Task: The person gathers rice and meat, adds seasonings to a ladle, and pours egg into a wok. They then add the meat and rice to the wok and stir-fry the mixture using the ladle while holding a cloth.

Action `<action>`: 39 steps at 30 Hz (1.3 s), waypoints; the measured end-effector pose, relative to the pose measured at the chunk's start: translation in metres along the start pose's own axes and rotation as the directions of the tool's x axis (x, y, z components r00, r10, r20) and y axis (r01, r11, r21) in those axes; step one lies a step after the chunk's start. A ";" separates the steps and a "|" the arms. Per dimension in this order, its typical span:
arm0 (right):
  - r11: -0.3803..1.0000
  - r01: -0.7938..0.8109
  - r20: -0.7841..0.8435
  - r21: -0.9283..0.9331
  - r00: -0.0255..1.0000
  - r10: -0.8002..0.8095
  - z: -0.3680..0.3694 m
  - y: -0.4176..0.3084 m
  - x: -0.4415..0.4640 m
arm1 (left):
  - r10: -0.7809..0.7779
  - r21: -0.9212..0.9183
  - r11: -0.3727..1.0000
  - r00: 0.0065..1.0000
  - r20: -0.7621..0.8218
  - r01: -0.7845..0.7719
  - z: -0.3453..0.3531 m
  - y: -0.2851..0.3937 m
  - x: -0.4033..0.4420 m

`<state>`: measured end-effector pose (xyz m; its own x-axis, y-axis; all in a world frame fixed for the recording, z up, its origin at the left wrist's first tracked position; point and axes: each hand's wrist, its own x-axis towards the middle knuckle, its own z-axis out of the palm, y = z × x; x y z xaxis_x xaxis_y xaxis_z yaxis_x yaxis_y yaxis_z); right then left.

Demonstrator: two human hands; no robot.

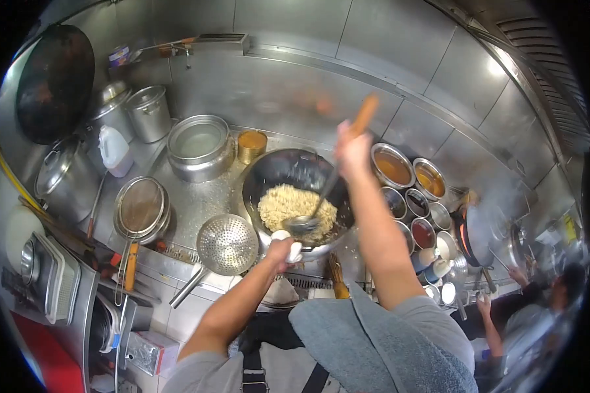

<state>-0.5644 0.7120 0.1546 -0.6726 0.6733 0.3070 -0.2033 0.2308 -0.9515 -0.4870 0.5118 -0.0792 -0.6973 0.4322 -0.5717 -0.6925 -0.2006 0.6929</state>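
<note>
My right hand (353,152) is wrapped round the wooden handle of a ladle (301,225), smeared a little by motion. The ladle's metal bowl rests in the rice (285,202), toward the near side of a dark wok (259,171). With a folded white cloth (294,251) in its grip, my left hand (282,254) is closed at the wok's near rim. The cloth and fingers hide whatever part of the rim or handle lies beneath. Just left of the wok lies a perforated strainer (227,243), its handle pointing toward me.
Pots of sauces (393,165) and smaller containers crowd the right side. A large metal pot (200,147) and an orange-brown tin (252,145) stand behind left. A mesh sieve (139,205) sits farther left. At far right, a co-worker (537,327) works beside another wok (476,237) amid steam.
</note>
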 end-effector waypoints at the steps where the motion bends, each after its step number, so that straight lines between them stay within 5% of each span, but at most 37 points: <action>1: 0.938 -0.073 0.157 0.338 0.987 0.020 0.010 0.029 -0.020 | 0.112 0.038 0.993 0.994 0.006 -0.112 -0.021 -0.024 0.021; 2: 0.915 -0.030 0.074 0.403 0.997 0.000 0.012 0.038 -0.009 | 0.245 0.060 0.967 0.967 0.075 -0.249 -0.056 -0.067 0.057; 3: 0.907 0.014 0.110 0.421 0.992 -0.066 0.007 0.025 0.005 | 0.127 0.602 0.798 0.985 -0.117 -0.032 -0.058 -0.044 0.003; 4: 0.898 0.054 0.140 0.437 0.982 -0.127 -0.008 0.004 0.015 | 0.296 0.219 0.932 0.955 0.003 -0.290 -0.076 -0.076 -0.006; 5: 0.880 0.092 0.095 0.465 0.984 -0.153 -0.018 -0.032 0.013 | 0.250 0.380 0.895 0.968 0.008 -0.234 -0.089 -0.070 -0.043; 6: 0.861 0.127 0.058 0.493 0.982 -0.178 -0.026 -0.075 0.009 | 0.247 0.252 0.938 0.969 -0.007 -0.237 -0.114 -0.102 -0.040; 8: 0.804 0.103 0.157 0.586 0.959 -0.238 -0.062 -0.118 0.011 | 0.124 0.200 0.974 0.991 -0.053 -0.111 -0.087 -0.052 -0.098; 10: 0.822 0.208 0.142 0.530 0.934 -0.328 -0.071 -0.129 -0.012 | 0.052 -0.112 0.993 0.998 0.033 -0.048 -0.059 -0.028 -0.079; 12: 0.899 0.160 0.029 0.409 0.982 -0.188 -0.039 -0.086 -0.028 | 0.014 -0.186 0.983 1.000 0.026 -0.009 -0.019 0.014 -0.040; 13: 0.951 0.107 -0.117 0.289 0.990 -0.076 -0.003 -0.045 -0.032 | -0.004 -0.089 0.996 1.000 0.027 0.006 -0.016 0.016 -0.026; 15: 0.891 0.106 0.004 0.442 0.993 -0.120 0.021 0.024 -0.031 | 0.102 0.069 0.992 0.995 0.005 -0.102 -0.028 -0.015 0.003; 16: 0.891 0.115 0.007 0.438 0.991 -0.132 0.019 0.018 -0.023 | 0.013 0.489 0.872 0.999 -0.046 0.011 -0.041 -0.006 -0.023; 17: 0.879 0.163 0.030 0.448 0.980 -0.197 0.017 0.006 -0.010 | 0.420 0.492 0.790 0.908 0.000 -0.365 -0.063 -0.061 -0.002; 18: 0.870 0.202 0.050 0.450 0.967 -0.250 0.011 -0.004 0.000 | 0.342 0.185 0.922 0.939 0.026 -0.341 -0.063 -0.063 -0.026; 22: 0.960 0.055 0.119 0.275 0.989 -0.091 0.014 -0.048 0.042 | 0.280 0.051 0.959 0.959 -0.052 -0.278 -0.033 -0.024 -0.025; 24: 0.968 0.080 0.140 0.238 0.983 -0.116 0.014 -0.083 0.033 | 0.112 0.049 0.993 0.990 -0.090 -0.108 -0.032 -0.015 0.050; 26: 0.927 0.218 0.115 0.305 0.958 -0.264 0.003 -0.109 0.020 | 0.106 0.279 0.957 0.990 -0.089 -0.077 -0.038 -0.011 0.066; 30: 0.886 0.320 -0.033 0.335 0.944 -0.329 -0.007 -0.056 0.003 | 0.004 0.083 0.996 0.988 0.152 -0.017 -0.075 -0.005 0.008; 32: 0.957 0.169 -0.064 0.238 0.985 -0.158 0.025 0.062 0.008 | -0.004 0.035 0.999 0.994 0.109 0.000 -0.099 -0.017 -0.023; 34: 0.918 0.027 0.106 0.395 0.992 -0.075 0.029 0.074 0.039 | 0.009 0.065 0.998 0.998 0.061 -0.013 -0.132 -0.029 -0.054; 36: 0.923 -0.054 0.210 0.380 0.977 -0.029 0.029 0.031 0.053 | 0.094 0.118 0.990 0.991 -0.095 -0.083 -0.168 -0.043 -0.084; 39: 0.890 0.144 0.225 0.432 0.939 -0.261 0.009 -0.055 0.020 | 0.122 -0.102 0.984 0.965 -0.232 -0.148 -0.205 -0.036 -0.138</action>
<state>-0.5729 0.7064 0.2129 -0.7387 0.4137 0.5322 -0.5850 -0.0013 -0.8110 -0.4040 0.2796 -0.1151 -0.8001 0.1892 -0.5693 -0.5965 -0.3509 0.7218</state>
